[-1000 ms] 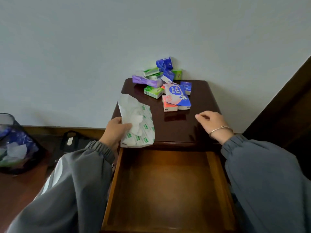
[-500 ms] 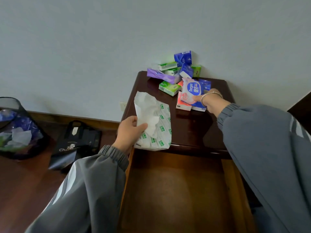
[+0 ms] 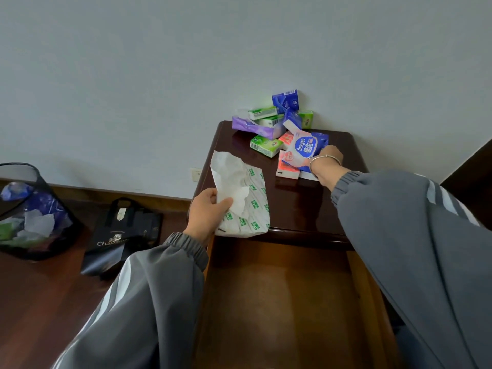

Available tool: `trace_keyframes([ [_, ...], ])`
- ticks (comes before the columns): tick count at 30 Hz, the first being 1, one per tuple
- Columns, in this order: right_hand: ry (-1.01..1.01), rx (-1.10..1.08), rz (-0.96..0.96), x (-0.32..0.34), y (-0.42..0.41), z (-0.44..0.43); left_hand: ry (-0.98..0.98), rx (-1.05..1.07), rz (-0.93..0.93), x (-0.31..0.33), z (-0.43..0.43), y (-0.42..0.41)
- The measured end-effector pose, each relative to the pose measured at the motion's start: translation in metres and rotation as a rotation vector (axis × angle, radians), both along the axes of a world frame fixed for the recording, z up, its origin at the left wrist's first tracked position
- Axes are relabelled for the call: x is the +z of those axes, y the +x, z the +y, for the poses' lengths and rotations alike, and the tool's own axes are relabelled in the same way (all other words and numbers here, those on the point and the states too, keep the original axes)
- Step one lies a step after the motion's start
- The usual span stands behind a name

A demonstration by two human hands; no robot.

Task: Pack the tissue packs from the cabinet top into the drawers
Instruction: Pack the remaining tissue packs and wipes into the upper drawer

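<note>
The tissue packs [image 3: 279, 129] are heaped at the back of the cabinet top [image 3: 306, 203], against the wall, so the right hand [image 3: 326, 158] is stretched there, fingers closed on the Deeyeo pack [image 3: 306, 147]. The large open soft pack [image 3: 245, 203] is pinched by the left hand [image 3: 206, 214] at the surface's front edge, just above the open drawer [image 3: 279, 302], seemingly ready to be lowered in.

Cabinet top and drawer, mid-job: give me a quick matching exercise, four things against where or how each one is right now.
Things:
1. White-green pack
2. Deeyeo pack
3. Drawer
4. Black bag

States:
A. on the floor, left of the cabinet
B. pulled open, no packs seen inside
C. at the cabinet's front-left edge, left hand gripping it
D. on the pile, right hand touching it

Pairs: 1-C, 2-D, 3-B, 4-A
</note>
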State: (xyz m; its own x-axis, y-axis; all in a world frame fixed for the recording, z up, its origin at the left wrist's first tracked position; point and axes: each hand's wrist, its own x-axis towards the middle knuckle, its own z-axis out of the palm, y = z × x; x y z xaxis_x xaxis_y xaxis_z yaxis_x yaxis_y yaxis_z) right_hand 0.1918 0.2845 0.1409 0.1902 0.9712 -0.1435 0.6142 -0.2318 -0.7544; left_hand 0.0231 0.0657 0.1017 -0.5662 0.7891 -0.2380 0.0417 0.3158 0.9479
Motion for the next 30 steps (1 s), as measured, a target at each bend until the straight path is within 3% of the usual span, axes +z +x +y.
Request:
trace_keyframes([
  [7, 0.178, 0.054, 0.184, 0.030, 0.019, -0.027, 0.015, 0.011, 0.020, -0.002, -0.002, 0.001],
  [11, 0.244, 0.143, 0.397, 0.053, 0.065, -0.089, 0.053, 0.033, -0.131, 0.005, -0.014, 0.008],
  [16, -0.048, 0.241, 0.724, 0.038, 0.143, -0.174, 0.036, -0.068, -0.276, 0.016, -0.064, 0.019],
  [20, -0.331, 0.264, 0.707, 0.002, 0.174, -0.221, -0.224, -0.228, -0.265, 0.006, -0.118, 0.034],
  [25, -0.400, 0.242, 0.659, -0.033, 0.181, -0.241, -0.445, -0.248, 0.079, -0.023, -0.147, 0.059],
  [30, -0.356, 0.196, 0.622, -0.045, 0.177, -0.243, -0.314, -0.233, 0.599, -0.032, -0.140, 0.081],
])
